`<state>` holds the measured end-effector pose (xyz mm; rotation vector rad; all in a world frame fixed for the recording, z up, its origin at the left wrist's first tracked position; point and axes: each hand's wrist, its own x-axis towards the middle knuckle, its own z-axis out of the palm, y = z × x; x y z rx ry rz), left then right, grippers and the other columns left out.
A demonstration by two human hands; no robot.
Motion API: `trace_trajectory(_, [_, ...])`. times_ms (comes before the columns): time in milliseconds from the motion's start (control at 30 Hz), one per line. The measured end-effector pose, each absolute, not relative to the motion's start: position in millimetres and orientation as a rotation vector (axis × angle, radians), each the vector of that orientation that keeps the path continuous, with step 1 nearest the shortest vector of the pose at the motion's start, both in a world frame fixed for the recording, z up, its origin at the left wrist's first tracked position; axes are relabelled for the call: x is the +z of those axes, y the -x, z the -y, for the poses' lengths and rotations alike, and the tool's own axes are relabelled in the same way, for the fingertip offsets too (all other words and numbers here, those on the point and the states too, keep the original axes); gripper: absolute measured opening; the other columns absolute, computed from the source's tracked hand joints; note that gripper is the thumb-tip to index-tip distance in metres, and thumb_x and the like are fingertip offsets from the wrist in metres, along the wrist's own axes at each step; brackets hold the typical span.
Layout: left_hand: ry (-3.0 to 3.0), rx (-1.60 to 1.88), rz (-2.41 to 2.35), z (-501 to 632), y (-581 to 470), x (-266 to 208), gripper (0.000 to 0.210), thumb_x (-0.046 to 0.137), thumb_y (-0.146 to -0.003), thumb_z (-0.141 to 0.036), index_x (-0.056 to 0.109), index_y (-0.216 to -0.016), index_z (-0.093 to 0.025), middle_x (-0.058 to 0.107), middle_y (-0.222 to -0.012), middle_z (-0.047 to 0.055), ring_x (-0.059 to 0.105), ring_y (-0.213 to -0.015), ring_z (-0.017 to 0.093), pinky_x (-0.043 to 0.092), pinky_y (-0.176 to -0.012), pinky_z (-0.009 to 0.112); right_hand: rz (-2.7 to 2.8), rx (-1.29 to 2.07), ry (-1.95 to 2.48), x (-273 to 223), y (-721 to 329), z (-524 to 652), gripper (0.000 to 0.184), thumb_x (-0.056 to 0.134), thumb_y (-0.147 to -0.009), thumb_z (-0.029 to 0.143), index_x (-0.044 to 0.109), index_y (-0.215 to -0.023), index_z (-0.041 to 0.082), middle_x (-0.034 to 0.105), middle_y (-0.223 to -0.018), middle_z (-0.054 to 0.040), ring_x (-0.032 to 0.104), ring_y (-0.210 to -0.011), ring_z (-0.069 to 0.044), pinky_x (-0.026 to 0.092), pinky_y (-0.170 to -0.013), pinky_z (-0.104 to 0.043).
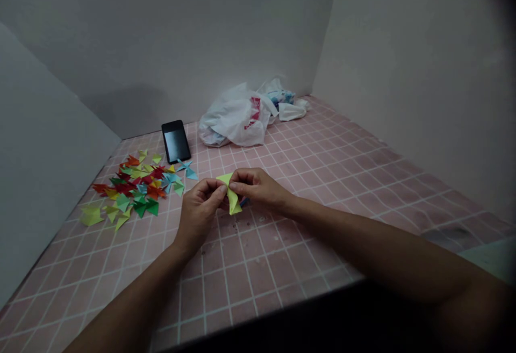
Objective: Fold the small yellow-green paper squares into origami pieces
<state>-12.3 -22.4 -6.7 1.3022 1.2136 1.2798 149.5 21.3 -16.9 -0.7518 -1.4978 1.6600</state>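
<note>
A partly folded yellow-green sheet of origami paper is held up between my two hands over the middle of the table. My left hand pinches its left edge with thumb and forefinger. From the other side, my right hand has thumb and fingers closed on its right edge. A small blue thing lies just under the paper, mostly hidden by my right hand. Left of my hands spreads a loose heap of small folded paper pieces in red, orange, yellow, green and light blue.
The table has a pink cover with white grid lines. A black phone lies behind the paper heap. Crumpled white plastic bags sit at the back, against the wall. Walls also rise at left and right, and the table's front edge is close.
</note>
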Motion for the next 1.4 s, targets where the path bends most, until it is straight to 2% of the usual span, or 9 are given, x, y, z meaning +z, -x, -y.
trace_trajectory(467, [-1.302, 1.275, -1.166, 19.9, 14.7, -10.9, 0.014, 0.074, -0.079, -0.028, 0.069, -0.078, -0.016, 0.064, -0.065, -0.003, 0.060, -0.058, 0.009, 0.052, -0.055, 0.019, 1.651, 1.443, 0.781, -19.7, -148.7, -22.2, 0.018, 0.061, -0.084, 0.030, 0.062, -0.074, 0.015, 0.064, -0.071, -0.0014, 0.059, -0.065, -0.012, 0.047, -0.060, -0.024])
trace_trajectory(667, [-1.293, 1.269, -1.178, 19.4, 15.9, -11.9, 0.014, 0.074, -0.079, -0.029, 0.068, -0.080, -0.016, 0.065, -0.066, -0.003, 0.061, -0.058, 0.010, 0.053, -0.055, 0.020, 1.748, 1.284, 0.802, -20.6, -149.3, -23.1, 0.018, 0.058, -0.084, 0.028, 0.061, -0.072, 0.015, 0.061, -0.068, -0.0006, 0.055, -0.064, -0.011, 0.043, -0.058, -0.023])
trace_trajectory(900, [-1.299, 1.212, -1.168, 18.1, 16.2, -13.1, 0.018, 0.073, -0.081, -0.032, 0.067, -0.079, -0.016, 0.065, -0.067, -0.002, 0.062, -0.057, 0.010, 0.054, -0.055, 0.021, 1.886, 1.059, 0.810, -17.2, -150.5, -24.3, 0.012, 0.055, -0.082, 0.017, 0.057, -0.070, 0.015, 0.057, -0.069, 0.0010, 0.051, -0.064, -0.010, 0.039, -0.060, -0.023])
trace_trajectory(1167, [-1.357, 1.292, -1.258, 18.1, 14.4, -9.6, 0.017, 0.072, -0.081, -0.031, 0.067, -0.077, -0.016, 0.064, -0.066, -0.002, 0.061, -0.056, 0.010, 0.055, -0.054, 0.022, 1.770, 1.305, 0.744, -18.9, -150.3, -22.0, 0.012, 0.058, -0.082, 0.025, 0.061, -0.076, 0.015, 0.060, -0.072, -0.0002, 0.055, -0.067, -0.012, 0.044, -0.063, -0.025])
trace_trajectory(1400, [-1.300, 1.269, -1.194, 19.9, 14.3, -9.3, 0.021, 0.067, -0.086, -0.035, 0.070, -0.083, -0.015, 0.067, -0.071, 0.000, 0.063, -0.061, 0.011, 0.055, -0.058, 0.022, 1.716, 1.298, 0.791, -19.6, -148.8, -23.2, 0.008, 0.059, -0.078, 0.023, 0.060, -0.073, 0.016, 0.059, -0.069, 0.0010, 0.054, -0.065, -0.011, 0.043, -0.061, -0.024])
